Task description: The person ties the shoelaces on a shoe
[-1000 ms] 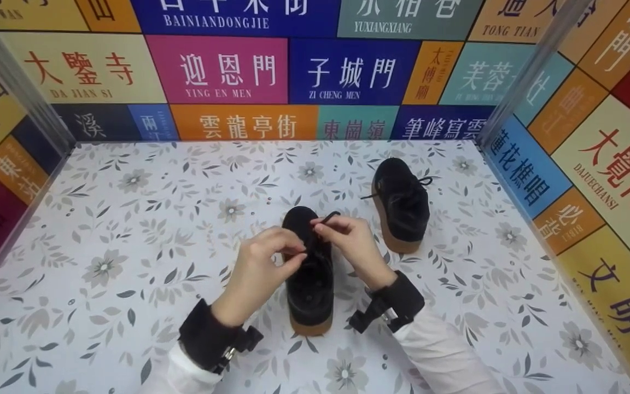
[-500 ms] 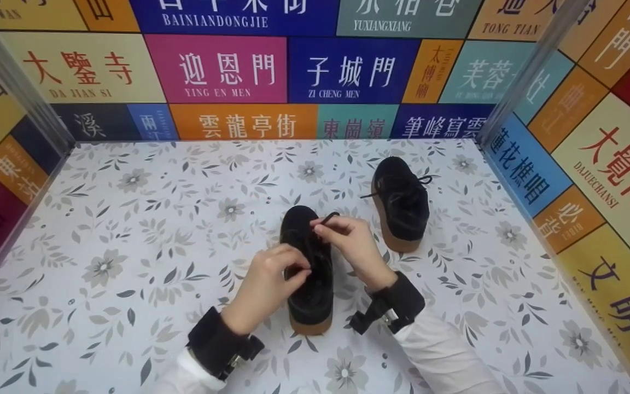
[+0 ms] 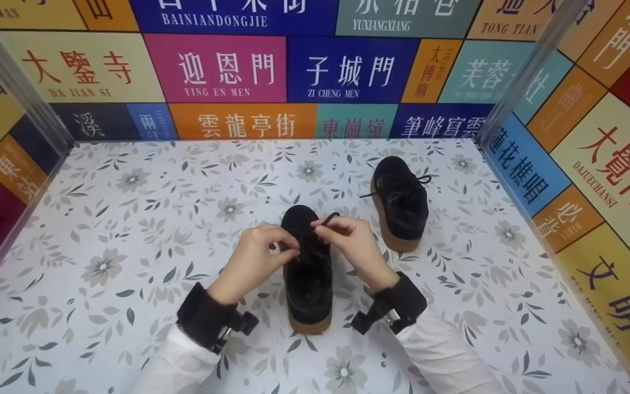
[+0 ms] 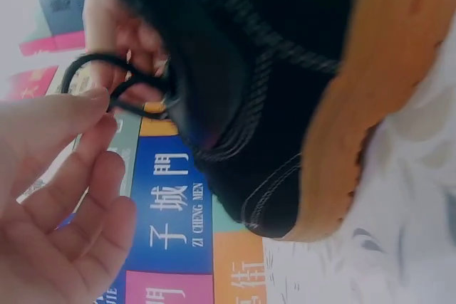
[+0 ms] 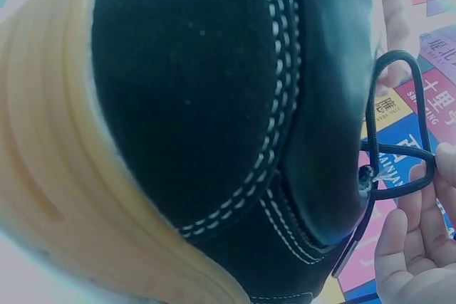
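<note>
Here, a black shoe is set on the flowery bench, its dark inside turned up. Its lace is pinched by the fingers of the left hand and right hand. Farther off, a second shoe is seen, then bright signs.

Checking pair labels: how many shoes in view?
2: the near shoe between the left hand and right hand, and the far shoe farther back, to the right.
</note>
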